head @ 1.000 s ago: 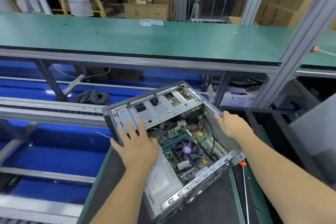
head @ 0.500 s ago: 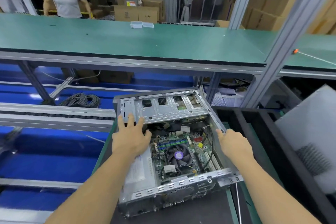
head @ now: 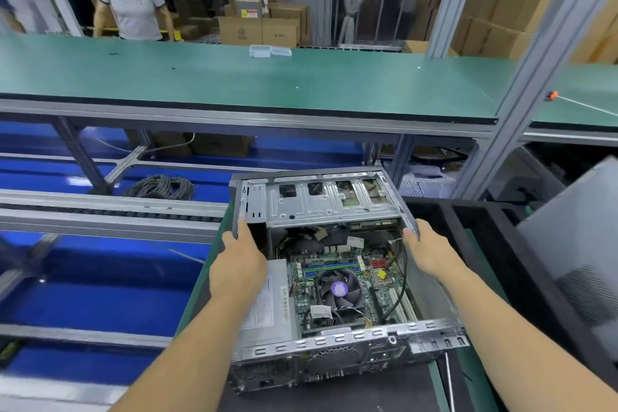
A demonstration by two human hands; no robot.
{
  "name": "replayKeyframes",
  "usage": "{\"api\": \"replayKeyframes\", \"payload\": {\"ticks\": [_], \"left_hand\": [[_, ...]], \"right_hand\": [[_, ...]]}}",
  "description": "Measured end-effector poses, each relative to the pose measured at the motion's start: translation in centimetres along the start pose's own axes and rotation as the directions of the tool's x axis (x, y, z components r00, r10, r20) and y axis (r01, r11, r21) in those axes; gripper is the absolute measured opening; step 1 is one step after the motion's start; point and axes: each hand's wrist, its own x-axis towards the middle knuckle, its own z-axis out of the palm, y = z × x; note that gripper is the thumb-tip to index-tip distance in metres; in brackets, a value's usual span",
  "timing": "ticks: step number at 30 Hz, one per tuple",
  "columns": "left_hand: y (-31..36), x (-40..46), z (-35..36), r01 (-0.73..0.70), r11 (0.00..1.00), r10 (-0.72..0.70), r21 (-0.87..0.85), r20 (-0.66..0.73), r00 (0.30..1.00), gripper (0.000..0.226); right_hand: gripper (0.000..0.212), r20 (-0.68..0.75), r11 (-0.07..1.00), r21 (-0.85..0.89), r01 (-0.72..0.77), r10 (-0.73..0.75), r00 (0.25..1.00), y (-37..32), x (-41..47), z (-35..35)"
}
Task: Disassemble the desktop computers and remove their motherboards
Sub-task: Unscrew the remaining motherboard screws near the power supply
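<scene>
An open desktop computer case [head: 321, 201] lies flat on the dark mat in front of me, its cover off. Inside sit the green motherboard [head: 344, 271], a round CPU fan [head: 338, 289] with a purple centre, and a silver power supply [head: 271, 308] at the left. My left hand [head: 239, 266] grips the case's left wall near the drive cage. My right hand [head: 431, 251] holds the right wall, fingers curled over its edge. Both hands are at the far half of the case.
A black foam tray [head: 495, 244] stands right of the case, with a grey panel [head: 582, 244] leaning beyond it. A thin screwdriver shaft [head: 448, 378] lies at the case's near right corner. A green conveyor bench [head: 267, 80] runs across behind. A person stands far left.
The case has been swung from a diagonal lie to square in front of me. My left hand slid from the drive cage top to the left wall; my right stayed on the right wall.
</scene>
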Motion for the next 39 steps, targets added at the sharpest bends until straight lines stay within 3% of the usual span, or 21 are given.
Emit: {"api": "replayKeyframes", "payload": {"ticks": [9,19,20,22,24,25,26,28,29,33,35,39], "left_hand": [[-0.3,3.2,-0.6,-0.064,0.997,0.063,0.038,0.019,0.998,0.073],[0.1,2.8,-0.2,-0.039,0.998,0.041,0.046,-0.030,0.999,0.064],[0.4,2.6,-0.2,-0.032,0.998,0.033,0.045,-0.021,0.999,0.063],[0.7,2.2,0.0,-0.019,0.999,0.019,0.036,-0.014,1.000,0.068],[0.8,1.9,0.3,-0.028,0.999,0.030,0.033,-0.054,0.998,0.070],[0.8,1.9,0.3,-0.031,0.999,0.034,0.034,-0.075,0.997,0.069],[0.9,2.0,0.3,-0.029,0.999,0.032,0.036,-0.084,0.996,0.069],[1.0,2.1,0.3,-0.025,0.999,0.028,0.042,-0.082,0.996,0.069],[1.1,2.1,0.4,-0.025,0.999,0.029,0.046,-0.083,0.996,0.069],[1.2,2.1,0.5,-0.016,0.998,0.022,0.061,-0.097,0.995,0.069],[1.1,2.0,0.5,-0.013,0.998,0.019,0.062,-0.097,0.995,0.068],[0.9,2.5,0.5,-0.030,0.998,0.035,0.061,-0.082,0.996,0.065]], "right_hand": [[0.037,-0.083,0.997,-0.060,-0.047,0.042,0.996,-0.8,-1.7,1.2],[0.042,-0.111,0.996,-0.046,-0.072,0.067,0.992,-1.2,-2.2,1.3],[0.045,-0.141,0.990,-0.138,-0.041,0.022,0.990,-1.3,-2.5,1.3],[0.047,-0.257,0.890,-0.424,0.168,-0.296,0.920,-1.5,-3.0,1.8],[0.045,-0.152,0.671,-0.549,0.499,-0.666,0.730,-2.5,-3.5,3.0],[0.042,0.002,0.599,-0.476,0.644,-0.732,0.681,-3.1,-3.8,3.8],[0.044,0.160,0.594,-0.371,0.714,-0.716,0.679,-3.6,-3.9,4.7],[0.065,0.461,0.685,-0.256,0.682,-0.534,0.709,-3.9,-3.5,6.3],[0.076,0.540,0.719,-0.237,0.653,-0.461,0.704,-3.9,-3.2,6.6],[0.092,0.669,0.818,-0.090,0.569,-0.374,0.643,-3.3,-2.0,6.9],[0.103,0.691,0.780,-0.126,0.613,-0.374,0.618,-3.4,-1.8,7.2],[0.121,0.586,0.720,-0.194,0.666,-0.460,0.667,-4.4,-1.9,8.0]]}}
